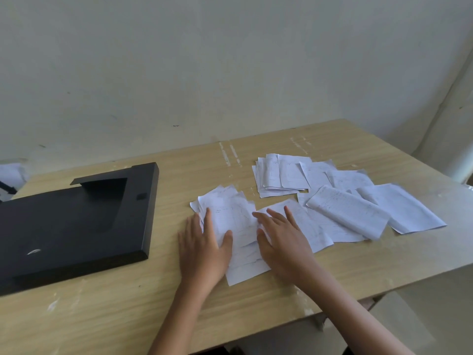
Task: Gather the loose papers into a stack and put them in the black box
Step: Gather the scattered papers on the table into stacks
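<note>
While both hands lie flat with fingers spread, gripping nothing, the left hand point(202, 249) and right hand point(279, 242) press the sides of a small paper pile point(240, 226) at centre frame, likely to square it. Its long axis runs toward the viewer. The black box point(74, 226) sits left.

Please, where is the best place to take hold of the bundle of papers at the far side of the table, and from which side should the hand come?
Probably the bundle of papers is best gripped at its near short edge, coming from the person's side. The sheets lie flat and fanned, and that edge faces the hands with bare table before it, so fingers can slide under and the thumb press on top.
</note>
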Demonstrator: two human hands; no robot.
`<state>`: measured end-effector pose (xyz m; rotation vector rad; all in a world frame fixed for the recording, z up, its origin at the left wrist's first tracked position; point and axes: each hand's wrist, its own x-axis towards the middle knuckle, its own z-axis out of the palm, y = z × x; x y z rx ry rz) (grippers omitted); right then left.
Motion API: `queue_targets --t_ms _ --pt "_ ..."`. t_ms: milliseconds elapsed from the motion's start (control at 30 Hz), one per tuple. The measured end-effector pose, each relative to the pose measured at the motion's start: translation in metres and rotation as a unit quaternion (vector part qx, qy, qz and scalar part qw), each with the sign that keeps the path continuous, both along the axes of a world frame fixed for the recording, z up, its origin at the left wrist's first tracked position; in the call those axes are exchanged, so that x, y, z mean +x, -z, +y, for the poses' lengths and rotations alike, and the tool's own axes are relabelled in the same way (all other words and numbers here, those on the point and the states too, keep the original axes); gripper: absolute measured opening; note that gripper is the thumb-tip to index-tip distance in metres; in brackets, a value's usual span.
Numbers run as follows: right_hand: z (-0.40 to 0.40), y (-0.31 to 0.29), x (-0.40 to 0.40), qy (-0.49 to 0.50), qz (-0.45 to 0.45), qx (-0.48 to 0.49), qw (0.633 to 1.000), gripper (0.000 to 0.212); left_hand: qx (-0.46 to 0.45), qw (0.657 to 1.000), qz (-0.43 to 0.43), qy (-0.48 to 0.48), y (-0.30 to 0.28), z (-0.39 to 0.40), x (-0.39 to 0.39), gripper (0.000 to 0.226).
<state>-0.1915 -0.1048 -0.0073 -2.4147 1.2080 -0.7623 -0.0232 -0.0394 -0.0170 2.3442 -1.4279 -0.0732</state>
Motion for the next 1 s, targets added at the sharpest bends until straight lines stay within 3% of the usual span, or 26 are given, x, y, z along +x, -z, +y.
queue_targets --t_ms 100,233,333,467,733,800,900,1000 --pt "-0.002 -0.003 -0.008 -0.032 -0.021 0.05 0.998 0.056 -0.005 0.997 0.072 0.001 -0.008 -0.001 0.007 0.072" --pt "-0.003 -0.006 -0.027 -0.112 -0.004 0.056 0.992 0.1 0.007 1.0 0.03 0.0 -0.028 -0.033 0.037 0.064" --pt "-0.002 -0.005 -0.027 -0.155 0.016 0.058 0.986 0.112 0.066 0.996 0.051 -0.011 -0.039 -0.07 0.057 0.072" --pt "0.0 -0.009 -0.017 -0.157 0.007 0.048 0.986 0.105 0.158 0.986 0.039 0.032 -0.037 -0.097 0.07 0.074" --pt "-0.001 -0.01 0.003 -0.143 -0.032 -0.036 0.989 0.077 0.159 0.971 0.098 0.151 -0.047 -0.108 0.064 0.049" --pt "-0.001 -0.009 0.007 -0.136 -0.024 -0.047 0.989 0.073 0.138 0.98 0.021 0.142 -0.051 -0.103 0.052 0.052" --pt "-0.004 -0.002 -0.006 -0.14 -0.027 -0.031 0.989 0.079 0.005 0.981 -0.085 0.171 -0.056 -0.087 0.017 0.051" --pt "-0.02 0.002 -0.047 -0.081 -0.071 -0.023 0.994 0.045 -0.018 0.967 -0.11 0.228 -0.048 -0.068 -0.025 0.048"
